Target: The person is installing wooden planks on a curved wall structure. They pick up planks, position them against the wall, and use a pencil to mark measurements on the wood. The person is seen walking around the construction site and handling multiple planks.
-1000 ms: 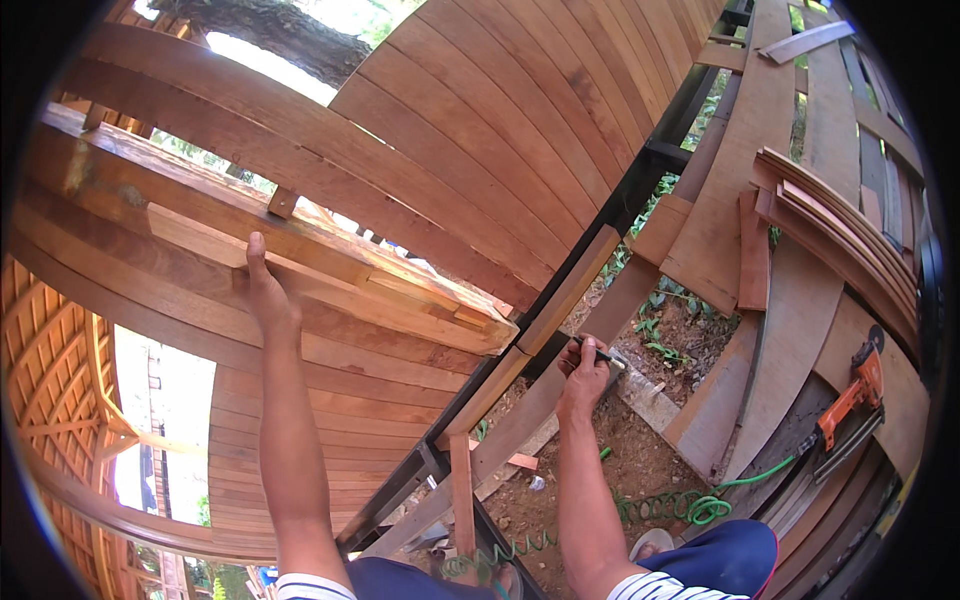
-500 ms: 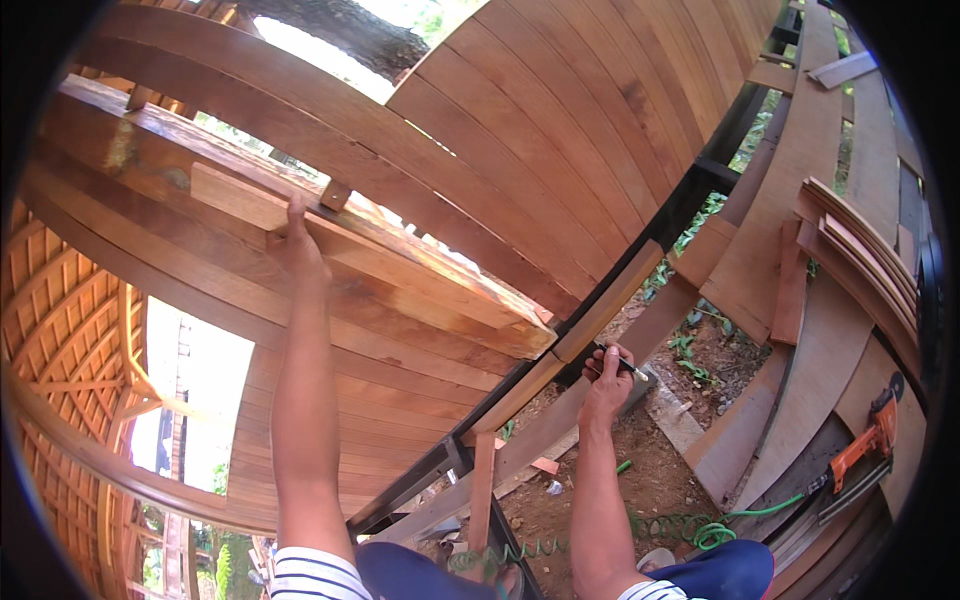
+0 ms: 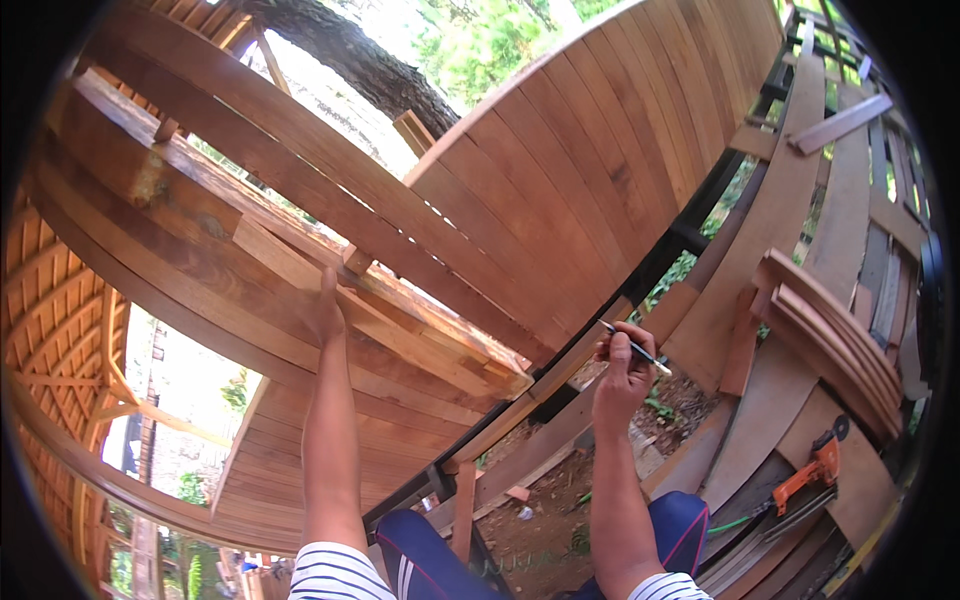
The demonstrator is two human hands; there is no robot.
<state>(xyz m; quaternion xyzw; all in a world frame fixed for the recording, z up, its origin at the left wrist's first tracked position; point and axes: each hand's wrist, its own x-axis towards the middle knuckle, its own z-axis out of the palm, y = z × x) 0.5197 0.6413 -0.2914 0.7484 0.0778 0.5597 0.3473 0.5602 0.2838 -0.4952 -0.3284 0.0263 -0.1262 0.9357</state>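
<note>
My left hand (image 3: 330, 305) grips a pale wooden strip (image 3: 410, 342) lying along the stained underside of a wooden beam (image 3: 140, 180), its fingers mostly hidden behind the wood. My right hand (image 3: 625, 365) holds a thin black marking pen or pencil (image 3: 648, 360) with a pale end, just right of the beam's lower end, beside a narrow board (image 3: 485, 437) on a black metal frame (image 3: 690, 230).
Slatted wooden panels (image 3: 570, 170) curve ahead. An orange nail gun (image 3: 815, 470) with a green hose rests among boards at lower right, below stacked strips (image 3: 830, 340). Soil (image 3: 540, 530) shows between frame members. A tree trunk (image 3: 350, 60) and lattice roof (image 3: 60, 340) stand beyond.
My right hand has lifted and shifted right with the pen, its tip angled further upward. My left hand and the strip appear further right in view as the camera has moved.
</note>
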